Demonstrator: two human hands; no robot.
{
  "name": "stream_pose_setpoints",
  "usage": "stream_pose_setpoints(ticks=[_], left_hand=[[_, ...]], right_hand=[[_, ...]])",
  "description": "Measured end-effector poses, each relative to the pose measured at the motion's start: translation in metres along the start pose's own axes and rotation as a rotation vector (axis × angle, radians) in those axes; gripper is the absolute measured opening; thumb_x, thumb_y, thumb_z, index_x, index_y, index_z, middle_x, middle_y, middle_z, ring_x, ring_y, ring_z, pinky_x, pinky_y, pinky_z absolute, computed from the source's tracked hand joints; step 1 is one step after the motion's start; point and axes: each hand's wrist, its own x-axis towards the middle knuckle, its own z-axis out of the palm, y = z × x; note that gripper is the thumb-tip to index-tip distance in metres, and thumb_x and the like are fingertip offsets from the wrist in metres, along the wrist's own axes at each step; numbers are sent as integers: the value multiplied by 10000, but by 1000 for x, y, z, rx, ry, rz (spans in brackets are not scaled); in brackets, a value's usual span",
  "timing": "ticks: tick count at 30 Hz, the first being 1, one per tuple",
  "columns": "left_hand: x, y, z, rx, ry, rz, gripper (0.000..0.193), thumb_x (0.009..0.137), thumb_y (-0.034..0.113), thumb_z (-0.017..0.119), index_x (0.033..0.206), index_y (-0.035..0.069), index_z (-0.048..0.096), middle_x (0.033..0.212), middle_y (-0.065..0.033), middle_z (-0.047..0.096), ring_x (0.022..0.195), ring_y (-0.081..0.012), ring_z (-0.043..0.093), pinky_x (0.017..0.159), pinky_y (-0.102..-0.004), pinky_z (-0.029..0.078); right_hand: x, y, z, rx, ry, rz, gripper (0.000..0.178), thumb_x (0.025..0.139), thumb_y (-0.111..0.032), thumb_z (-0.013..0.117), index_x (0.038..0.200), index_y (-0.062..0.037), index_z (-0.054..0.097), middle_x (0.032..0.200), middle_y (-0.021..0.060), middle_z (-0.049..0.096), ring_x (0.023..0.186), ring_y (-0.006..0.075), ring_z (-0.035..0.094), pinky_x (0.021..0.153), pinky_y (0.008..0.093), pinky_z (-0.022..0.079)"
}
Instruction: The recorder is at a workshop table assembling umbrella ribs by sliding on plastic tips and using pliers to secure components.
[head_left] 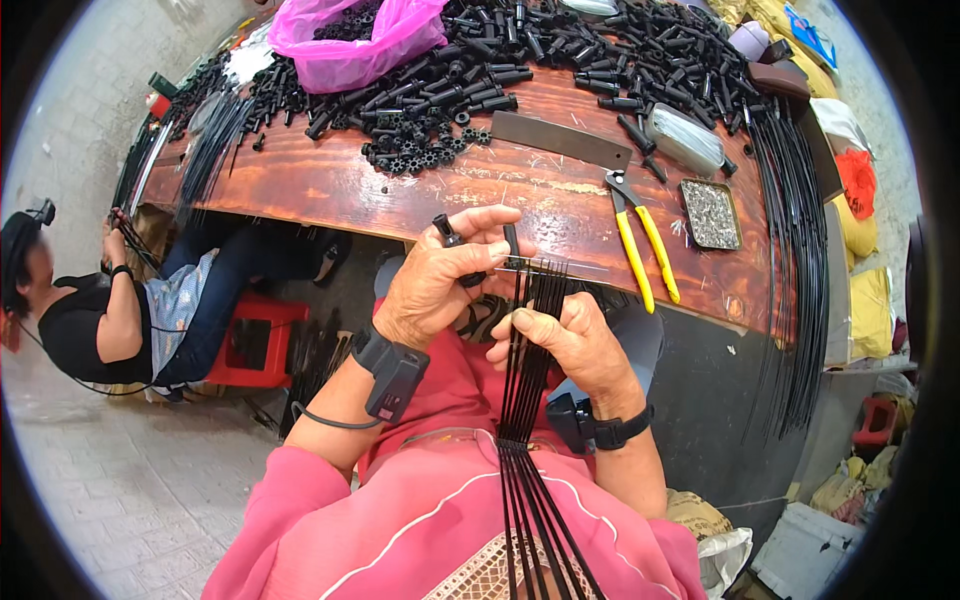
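Our right grip closes thumb and fingers around a bundle of thin black rods that runs down over our pink top. Our left grip, partly curled, holds a black plastic piece; 1 short black tube sits near the rods' upper ends. Beyond, on the table, lie yellow-handled pliers.
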Motion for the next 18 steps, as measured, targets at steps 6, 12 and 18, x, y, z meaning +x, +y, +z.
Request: stream_pose_setpoints(ticks=[6,12,18], left_hand=[[1,-4,-5,44,-37,25,373,869,6,622,1239,-3,579,968,-45,602,955,-166,633,760,-270,546],[1,-1,-6,87,-75,5,440,849,40,664,1271,-6,552,991,-75,628,923,-177,640,771,-293,550],[7,-2,-7,178,-62,59,443,836,55,681,1257,-10,562,1002,-102,653,873,-185,649,765,-311,557]], right_hand=[[-2,-3,8,99,43,13,303,959,-239,587,957,50,678,761,114,700,683,163,686,649,279,563],[-2,3,-1,20,5,28,324,955,-269,594,932,42,680,762,109,697,677,167,684,638,284,565],[-2,5,0,1,22,-20,335,953,-282,597,898,38,683,757,110,696,675,169,685,636,283,565]])
